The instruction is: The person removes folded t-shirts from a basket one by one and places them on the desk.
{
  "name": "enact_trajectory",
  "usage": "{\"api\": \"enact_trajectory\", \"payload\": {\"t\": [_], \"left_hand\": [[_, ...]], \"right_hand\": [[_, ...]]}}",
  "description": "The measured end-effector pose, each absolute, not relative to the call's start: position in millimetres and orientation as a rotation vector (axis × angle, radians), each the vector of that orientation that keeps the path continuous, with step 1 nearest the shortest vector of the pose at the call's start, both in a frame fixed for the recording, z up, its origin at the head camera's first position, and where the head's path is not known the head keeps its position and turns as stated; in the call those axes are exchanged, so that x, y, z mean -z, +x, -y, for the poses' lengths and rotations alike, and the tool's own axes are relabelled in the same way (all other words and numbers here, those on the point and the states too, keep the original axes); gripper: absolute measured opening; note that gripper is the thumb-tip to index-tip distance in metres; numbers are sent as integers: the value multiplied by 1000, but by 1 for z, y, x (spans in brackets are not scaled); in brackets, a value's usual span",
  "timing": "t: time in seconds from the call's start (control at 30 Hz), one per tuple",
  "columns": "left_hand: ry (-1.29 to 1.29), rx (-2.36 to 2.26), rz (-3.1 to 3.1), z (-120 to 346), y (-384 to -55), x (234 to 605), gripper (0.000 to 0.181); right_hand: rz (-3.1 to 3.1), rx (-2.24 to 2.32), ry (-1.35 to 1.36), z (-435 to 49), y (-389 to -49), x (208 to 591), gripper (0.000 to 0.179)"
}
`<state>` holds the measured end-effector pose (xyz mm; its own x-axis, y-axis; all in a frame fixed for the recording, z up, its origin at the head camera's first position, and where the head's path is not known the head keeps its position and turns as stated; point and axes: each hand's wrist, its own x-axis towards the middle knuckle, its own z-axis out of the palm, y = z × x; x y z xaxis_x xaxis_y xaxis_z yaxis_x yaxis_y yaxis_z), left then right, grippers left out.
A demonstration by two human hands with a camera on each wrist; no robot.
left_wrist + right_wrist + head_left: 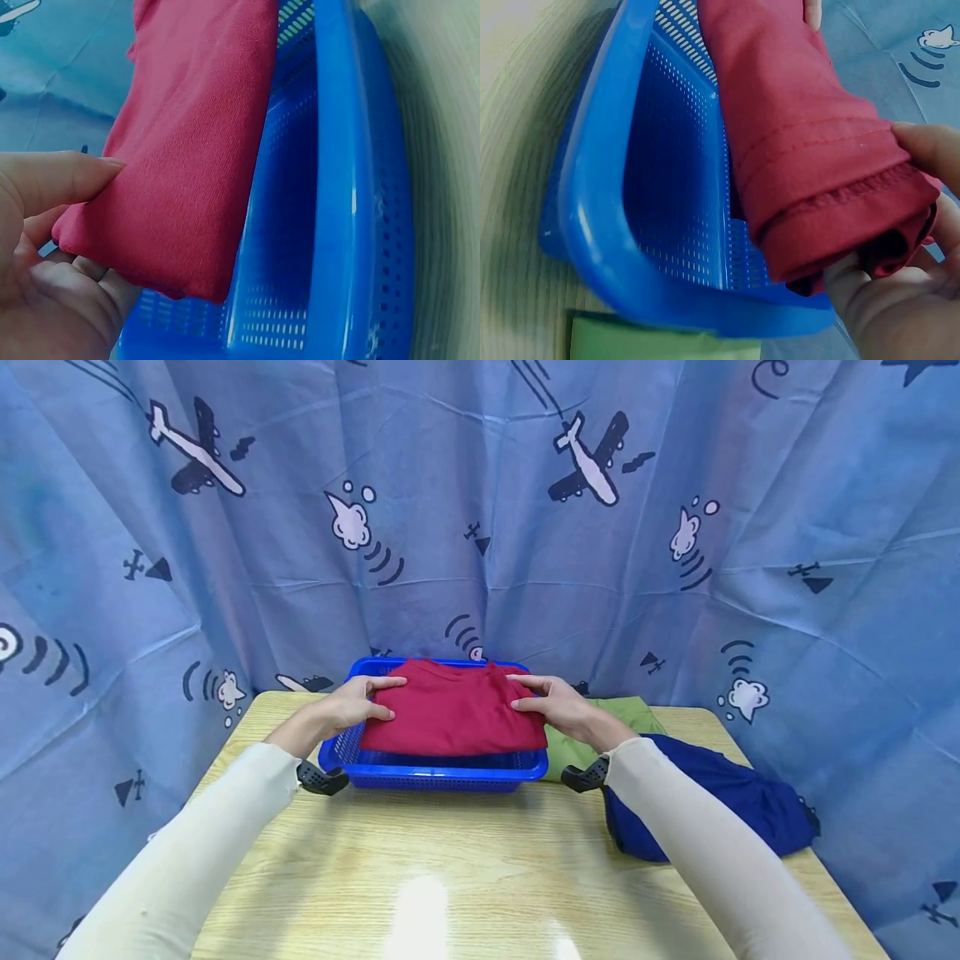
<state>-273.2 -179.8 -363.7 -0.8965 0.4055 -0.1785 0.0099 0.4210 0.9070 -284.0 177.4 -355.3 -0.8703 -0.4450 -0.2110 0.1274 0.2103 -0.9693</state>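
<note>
A folded red garment (457,710) is held level over a blue perforated plastic basket (442,772). My left hand (358,703) pinches its left end, thumb on top and fingers underneath, as the left wrist view shows on the red cloth (187,165). At the other end my right hand (558,703) grips the garment. In the right wrist view, stitched seams and rolled layers of the red garment (817,172) show, with fingers tucked beneath and into the fold. The basket's inside (675,157) appears below the cloth, its near wall uncovered.
Right of the basket lies a green cloth (637,714), partly behind my right arm. A dark blue garment (735,793) lies at the table's right side, under my right forearm in this view. The wooden table (420,860) backs onto a blue patterned curtain (450,510).
</note>
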Motion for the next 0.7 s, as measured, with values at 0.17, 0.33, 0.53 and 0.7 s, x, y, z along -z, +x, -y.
{"api": "enact_trajectory", "payload": {"t": [0.17, 0.33, 0.53, 0.7], "left_hand": [[369, -1507, -2298, 173, -272, 362, 72], [375, -1506, -2312, 166, -270, 356, 72], [372, -1529, -2272, 159, -267, 352, 72], [391, -1541, -2247, 149, -267, 349, 72]], "right_hand": [[-2050, 1699, -295, -188, -284, 357, 63], [-2065, 1694, -288, -198, -283, 356, 63], [-2062, 1693, -320, -208, -280, 353, 64], [-2078, 1693, -312, -217, -275, 348, 64]]}}
